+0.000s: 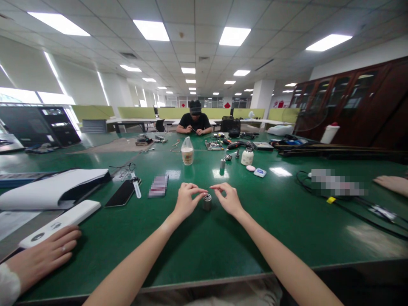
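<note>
Near the middle of the green table [178, 255], a small metal cylinder [207, 204] stands upright between my hands. My left hand [188, 199] is at its upper left, with thumb and forefinger brought together by the top rim. On the other side, my right hand [228, 199] also has thumb and forefinger close together, slightly above and right of the cylinder. The fingertips of the two hands are a small gap apart. Anything pinched in them is too small to make out. A second metal cylinder [222, 165] stands farther back, with a small dark metal part [228, 157] beside it.
A bagged cup [187, 154], white jar [247, 157] and small box [260, 172] stand beyond my hands. Leftward lie a phone [121, 193] and watch [137, 188]. Other people's hands rest at left [47, 255] and right [390, 185]. A person [194, 121] sits opposite.
</note>
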`<move>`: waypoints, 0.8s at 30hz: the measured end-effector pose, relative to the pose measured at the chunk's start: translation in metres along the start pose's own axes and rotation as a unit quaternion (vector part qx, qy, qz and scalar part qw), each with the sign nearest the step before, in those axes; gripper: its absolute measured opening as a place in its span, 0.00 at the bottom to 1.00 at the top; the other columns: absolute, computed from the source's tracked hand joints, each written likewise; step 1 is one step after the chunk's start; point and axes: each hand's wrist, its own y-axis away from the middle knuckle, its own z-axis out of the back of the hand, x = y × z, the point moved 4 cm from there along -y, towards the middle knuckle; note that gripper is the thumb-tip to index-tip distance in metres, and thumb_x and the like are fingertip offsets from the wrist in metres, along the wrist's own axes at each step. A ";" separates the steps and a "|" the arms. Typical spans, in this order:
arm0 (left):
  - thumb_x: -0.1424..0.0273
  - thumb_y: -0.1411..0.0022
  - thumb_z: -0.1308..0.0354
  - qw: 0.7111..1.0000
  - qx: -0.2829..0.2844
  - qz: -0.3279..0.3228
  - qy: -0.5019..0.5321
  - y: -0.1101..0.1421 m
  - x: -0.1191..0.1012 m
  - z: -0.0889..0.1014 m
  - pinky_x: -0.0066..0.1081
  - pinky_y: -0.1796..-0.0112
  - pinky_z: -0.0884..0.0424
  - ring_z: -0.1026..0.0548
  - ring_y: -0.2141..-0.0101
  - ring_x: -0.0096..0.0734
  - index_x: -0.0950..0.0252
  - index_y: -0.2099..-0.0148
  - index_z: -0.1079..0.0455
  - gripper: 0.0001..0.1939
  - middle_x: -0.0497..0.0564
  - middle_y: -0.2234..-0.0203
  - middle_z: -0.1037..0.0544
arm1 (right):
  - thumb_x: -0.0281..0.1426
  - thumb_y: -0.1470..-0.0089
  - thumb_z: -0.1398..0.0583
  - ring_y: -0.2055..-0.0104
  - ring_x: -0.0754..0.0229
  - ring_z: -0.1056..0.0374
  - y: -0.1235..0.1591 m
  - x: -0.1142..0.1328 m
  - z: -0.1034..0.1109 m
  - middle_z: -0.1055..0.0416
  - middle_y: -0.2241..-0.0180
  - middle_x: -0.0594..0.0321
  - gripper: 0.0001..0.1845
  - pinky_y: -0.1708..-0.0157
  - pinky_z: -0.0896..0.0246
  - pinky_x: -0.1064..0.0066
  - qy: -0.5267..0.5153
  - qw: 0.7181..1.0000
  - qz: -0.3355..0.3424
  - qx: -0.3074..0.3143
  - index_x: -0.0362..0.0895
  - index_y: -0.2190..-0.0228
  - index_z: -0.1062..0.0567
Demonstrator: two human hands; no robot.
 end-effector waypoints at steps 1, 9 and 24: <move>0.61 0.41 0.41 1.000 0.007 -0.007 0.005 0.000 -0.004 -0.001 0.36 0.58 0.37 0.34 0.62 0.37 0.52 0.62 0.21 0.08 0.50 0.69 0.25 | 0.32 0.44 0.44 0.66 0.62 0.32 0.000 0.000 0.000 0.26 0.66 0.64 0.12 0.58 0.39 0.66 -0.001 1.000 0.000 0.001 0.51 0.63 0.21; 0.62 0.40 0.41 0.999 -0.002 -0.024 -0.027 0.004 -0.009 -0.003 0.37 0.57 0.39 0.34 0.60 0.36 0.53 0.61 0.22 0.08 0.50 0.67 0.25 | 0.31 0.44 0.44 0.67 0.62 0.32 0.000 0.000 0.000 0.26 0.65 0.64 0.12 0.59 0.39 0.67 -0.002 1.000 -0.001 0.002 0.51 0.63 0.22; 0.60 0.36 0.49 0.998 -0.044 0.006 -0.043 0.003 -0.009 0.005 0.36 0.59 0.38 0.32 0.62 0.35 0.58 0.65 0.23 0.15 0.49 0.69 0.24 | 0.38 0.47 0.40 0.64 0.61 0.32 0.004 0.004 -0.004 0.27 0.65 0.63 0.11 0.58 0.41 0.65 0.007 0.999 0.009 0.043 0.52 0.61 0.22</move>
